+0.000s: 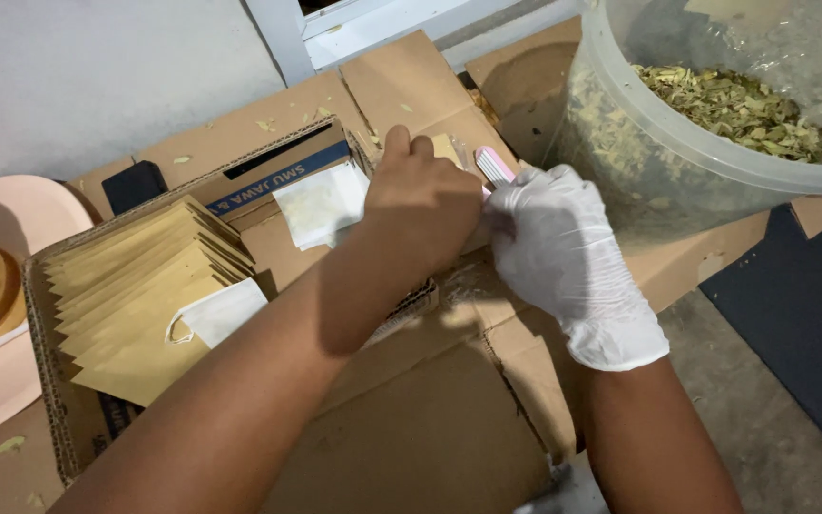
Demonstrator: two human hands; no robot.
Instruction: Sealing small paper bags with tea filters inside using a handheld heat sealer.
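Left hand [425,205] bare, fingers curled shut around a small paper sachet [446,148], its tan edge just showing above the knuckles; right hand [554,243] in a white glove, closed on a pink-handled tool [495,164] whose working end is hidden behind the left hand, so what kind of tool it is cannot be told; the two hands touch, meeting over the sachet at the middle of the frame. Sachet judged very light, thin and floppy, easily creased or torn; best pinched by its top edge or side seam, not squeezed across the middle. Just left of the hands, a white filter pouch [321,205] lies flat; further left a fanned stack of brown paper envelopes [140,290] fills an open cardboard box [45,381], with a white mask [219,312] resting on the stack. Up right, a large clear plastic tub [620,162] holds dried leaf pieces [739,109]. Surface: flattened cardboard sheets [430,428] over a grey concrete floor [763,409], leaf crumbs scattered; a dark mat [801,305] at right; a pale pink stool [11,214] at far left; white wall [97,76] behind.
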